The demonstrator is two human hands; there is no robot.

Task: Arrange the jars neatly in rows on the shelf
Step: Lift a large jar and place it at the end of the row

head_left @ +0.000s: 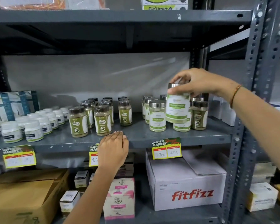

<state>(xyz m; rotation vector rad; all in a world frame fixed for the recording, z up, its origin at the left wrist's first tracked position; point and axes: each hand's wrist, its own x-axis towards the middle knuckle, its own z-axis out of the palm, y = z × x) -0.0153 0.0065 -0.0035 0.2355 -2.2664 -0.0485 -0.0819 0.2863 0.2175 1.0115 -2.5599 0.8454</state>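
My right hand (199, 82) grips the silver lid of a white-and-green labelled jar (178, 107) and holds it just above the grey shelf (136, 135), over other silver-lidded jars (157, 116) at the right. A dark-lidded green jar (199, 116) stands beside them. To the left, several dark-lidded green jars (102, 121) stand in rows. Small white jars (33, 130) line up at the far left. My left hand (114, 149) rests flat on the shelf's front edge, holding nothing.
Price tags (166, 150) hang from the shelf edge. Blue-white boxes (10, 105) stand at the back left. Below are a white "fitfizz" carton (186, 183), pink boxes (120, 198) and a brown carton (26, 196). A perforated upright post (250, 94) bounds the right side.
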